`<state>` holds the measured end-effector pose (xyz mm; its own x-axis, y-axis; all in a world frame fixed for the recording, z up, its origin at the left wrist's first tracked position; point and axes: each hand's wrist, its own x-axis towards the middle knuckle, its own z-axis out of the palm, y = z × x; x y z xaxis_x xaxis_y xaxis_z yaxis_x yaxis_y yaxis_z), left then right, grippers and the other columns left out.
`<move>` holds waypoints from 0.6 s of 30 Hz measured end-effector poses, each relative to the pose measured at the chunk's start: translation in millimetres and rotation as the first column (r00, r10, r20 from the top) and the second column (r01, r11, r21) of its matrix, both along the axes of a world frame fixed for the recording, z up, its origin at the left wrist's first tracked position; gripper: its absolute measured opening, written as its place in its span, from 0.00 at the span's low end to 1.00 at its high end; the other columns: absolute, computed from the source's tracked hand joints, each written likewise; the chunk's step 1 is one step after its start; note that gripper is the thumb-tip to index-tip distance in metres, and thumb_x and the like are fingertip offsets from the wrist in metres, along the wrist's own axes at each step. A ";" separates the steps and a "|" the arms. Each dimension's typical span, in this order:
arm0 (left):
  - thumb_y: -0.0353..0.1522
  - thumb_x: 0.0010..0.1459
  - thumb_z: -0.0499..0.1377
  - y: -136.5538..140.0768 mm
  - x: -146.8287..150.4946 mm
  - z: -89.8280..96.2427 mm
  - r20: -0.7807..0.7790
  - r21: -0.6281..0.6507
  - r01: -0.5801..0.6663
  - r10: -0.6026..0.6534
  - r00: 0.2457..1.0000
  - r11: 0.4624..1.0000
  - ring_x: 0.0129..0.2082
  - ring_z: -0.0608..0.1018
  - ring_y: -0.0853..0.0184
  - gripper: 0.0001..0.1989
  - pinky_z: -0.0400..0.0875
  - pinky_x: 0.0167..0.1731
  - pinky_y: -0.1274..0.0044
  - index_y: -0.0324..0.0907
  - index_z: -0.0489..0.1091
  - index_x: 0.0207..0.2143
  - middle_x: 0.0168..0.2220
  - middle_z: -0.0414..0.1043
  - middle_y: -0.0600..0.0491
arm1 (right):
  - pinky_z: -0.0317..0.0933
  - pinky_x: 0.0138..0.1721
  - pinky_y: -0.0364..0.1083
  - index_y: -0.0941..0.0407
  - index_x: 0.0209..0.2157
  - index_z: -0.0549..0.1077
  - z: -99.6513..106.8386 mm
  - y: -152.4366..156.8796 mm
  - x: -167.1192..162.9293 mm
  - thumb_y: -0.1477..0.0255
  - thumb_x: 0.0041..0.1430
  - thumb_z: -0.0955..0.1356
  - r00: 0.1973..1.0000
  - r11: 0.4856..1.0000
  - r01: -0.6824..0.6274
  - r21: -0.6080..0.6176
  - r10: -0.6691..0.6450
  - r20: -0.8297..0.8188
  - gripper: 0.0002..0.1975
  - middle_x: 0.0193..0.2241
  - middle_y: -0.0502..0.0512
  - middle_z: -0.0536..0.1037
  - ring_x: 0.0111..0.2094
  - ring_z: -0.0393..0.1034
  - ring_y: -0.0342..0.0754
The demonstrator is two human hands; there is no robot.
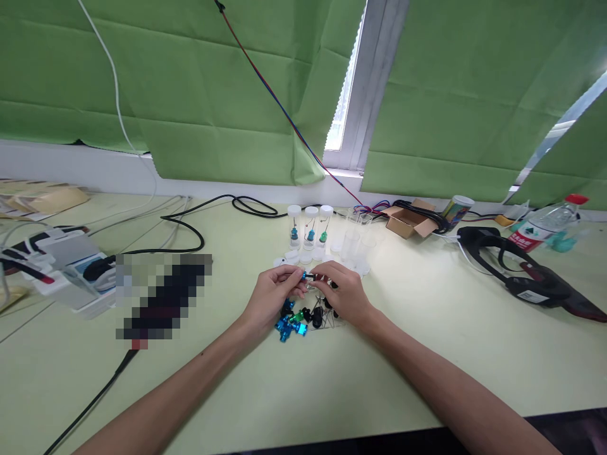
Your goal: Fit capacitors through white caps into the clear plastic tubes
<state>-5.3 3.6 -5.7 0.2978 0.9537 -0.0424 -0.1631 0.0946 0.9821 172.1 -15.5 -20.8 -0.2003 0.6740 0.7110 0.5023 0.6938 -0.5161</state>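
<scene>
My left hand point(279, 284) pinches a small blue metallic fitting point(304, 276). From the other side, the fingers of my right hand point(342, 289) close on a slim black piece point(311, 277) that meets the blue fitting; whether the two are joined I cannot tell. Just below my hands lies a pile of loose parts: blue metallic fittings point(284, 328), a green fitting point(297, 316), black knob-like pieces point(317, 317) and thin wire pieces point(327, 322). Part of the pile is hidden by my right hand.
Behind my hands stand three capped clear tubes point(310, 230) with coloured fittings inside. White round caps point(292, 256) and uncapped clear tubes point(351, 243) are beside them. Right are a cardboard box point(408, 221), black headset point(516, 278) and bottle point(540, 224); left, a black cable point(203, 237).
</scene>
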 end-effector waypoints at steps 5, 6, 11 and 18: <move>0.42 0.48 0.69 -1.5 0.9 4.0 -0.004 -0.001 -0.010 0.010 1.000 1.000 0.26 0.75 0.68 0.16 0.71 0.32 0.75 0.38 0.77 0.34 0.25 0.74 0.51 | 0.69 0.34 0.46 0.55 0.38 0.75 -1.3 0.1 -0.5 0.71 0.64 0.67 1.000 1.000 0.021 0.003 -0.021 -0.005 0.04 0.31 0.55 0.77 0.32 0.72 0.47; 0.41 0.47 0.70 -1.7 1.3 4.8 -0.002 -0.003 -0.013 0.013 1.000 1.000 0.26 0.75 0.68 0.16 0.71 0.32 0.74 0.38 0.77 0.33 0.25 0.74 0.51 | 0.69 0.34 0.46 0.54 0.38 0.75 -1.3 0.1 -0.6 0.71 0.64 0.67 1.000 1.000 0.026 0.003 -0.026 -0.007 0.04 0.31 0.54 0.77 0.31 0.72 0.47; 0.40 0.46 0.71 -2.1 2.2 5.9 0.008 -0.009 -0.023 0.023 1.000 1.000 0.26 0.75 0.68 0.16 0.71 0.32 0.75 0.38 0.77 0.33 0.25 0.75 0.51 | 0.69 0.34 0.46 0.54 0.38 0.75 1.3 -0.9 -1.5 0.69 0.64 0.68 0.999 0.999 0.043 0.003 -0.043 -0.014 0.05 0.29 0.54 0.78 0.30 0.72 0.47; 0.39 0.47 0.70 -0.9 0.8 5.6 0.008 0.002 -0.015 0.015 1.000 1.000 0.27 0.76 0.68 0.16 0.72 0.34 0.75 0.38 0.77 0.34 0.26 0.76 0.51 | 0.69 0.33 0.46 0.55 0.37 0.75 1.3 -0.4 -2.2 0.69 0.63 0.68 0.998 0.998 0.055 -0.029 -0.057 -0.042 0.05 0.30 0.54 0.79 0.29 0.73 0.47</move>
